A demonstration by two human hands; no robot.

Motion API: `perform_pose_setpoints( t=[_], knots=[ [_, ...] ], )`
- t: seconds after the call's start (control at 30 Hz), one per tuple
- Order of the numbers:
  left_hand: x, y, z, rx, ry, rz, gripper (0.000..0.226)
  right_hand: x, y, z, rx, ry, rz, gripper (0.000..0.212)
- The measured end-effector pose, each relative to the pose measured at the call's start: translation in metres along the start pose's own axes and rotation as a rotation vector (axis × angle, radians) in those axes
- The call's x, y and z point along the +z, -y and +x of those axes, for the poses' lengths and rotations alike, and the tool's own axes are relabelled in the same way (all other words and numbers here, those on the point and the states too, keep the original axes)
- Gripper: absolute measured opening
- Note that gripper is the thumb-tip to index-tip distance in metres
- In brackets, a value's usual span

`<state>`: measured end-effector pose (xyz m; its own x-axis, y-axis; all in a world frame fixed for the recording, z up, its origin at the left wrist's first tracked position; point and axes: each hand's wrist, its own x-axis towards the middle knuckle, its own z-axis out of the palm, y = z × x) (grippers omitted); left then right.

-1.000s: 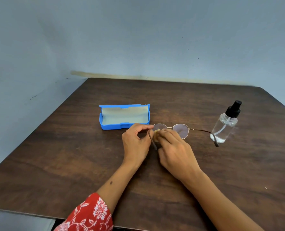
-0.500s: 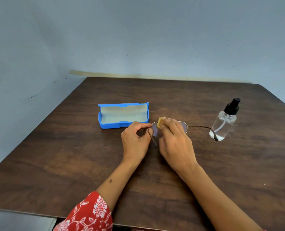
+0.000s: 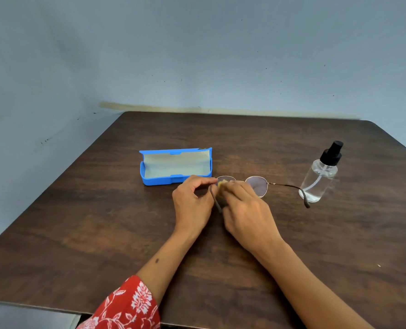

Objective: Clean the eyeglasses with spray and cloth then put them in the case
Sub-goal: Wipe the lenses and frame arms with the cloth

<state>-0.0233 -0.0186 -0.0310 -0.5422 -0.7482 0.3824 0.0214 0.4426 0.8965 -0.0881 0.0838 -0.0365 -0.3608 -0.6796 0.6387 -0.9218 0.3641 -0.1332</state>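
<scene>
my left hand [image 3: 192, 200] pinches the eyeglasses [image 3: 256, 185] at the hinge; my right hand [image 3: 247, 210] presses the yellow cloth [image 3: 221, 183] on the near lens, frame running rightward.

The left hand [image 3: 192, 203] pinches the eyeglasses [image 3: 256, 186] at the hinge. The right hand [image 3: 247, 212] presses a yellow cloth [image 3: 221, 184] on one lens, near the open blue case [image 3: 176, 166].

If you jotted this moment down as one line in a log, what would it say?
step: wiping lens | left hand: holds eyeglasses | right hand: rubs cloth on lens | case: open | spray bottle: upright
</scene>
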Motion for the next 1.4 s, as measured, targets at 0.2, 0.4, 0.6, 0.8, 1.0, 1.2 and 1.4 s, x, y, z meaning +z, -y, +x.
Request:
perform_pose_setpoints(
  t=[0.2,0.4,0.6,0.8,1.0,1.2,1.4],
  knots=[
    [-0.001,-0.003,-0.001,0.01,0.029,-0.007,0.015,0.0,-0.004,0.006,0.084,-0.04,-0.027,0.043],
    [0.0,0.0,0.0,-0.001,0.018,-0.004,0.017,-0.001,0.003,0.0,0.008,0.026,0.03,0.043],
    [0.0,-0.003,-0.001,0.016,0.056,0.007,0.019,0.004,-0.005,0.007,0.103,-0.006,-0.048,0.041],
    [0.0,0.0,-0.001,0.0,0.016,-0.008,0.017,0.003,0.004,-0.001,0.034,0.03,-0.022,0.043],
    [0.0,-0.001,-0.002,0.016,0.043,-0.01,0.015,0.001,-0.005,0.005,0.112,0.015,-0.067,0.043],
    [0.0,0.002,-0.002,0.008,0.006,-0.02,0.016,-0.003,0.007,-0.004,0.017,0.014,-0.042,0.042],
    [0.0,-0.001,-0.003,0.012,0.017,-0.012,0.016,-0.001,0.001,0.005,0.113,0.011,-0.063,0.044]
  ],
)
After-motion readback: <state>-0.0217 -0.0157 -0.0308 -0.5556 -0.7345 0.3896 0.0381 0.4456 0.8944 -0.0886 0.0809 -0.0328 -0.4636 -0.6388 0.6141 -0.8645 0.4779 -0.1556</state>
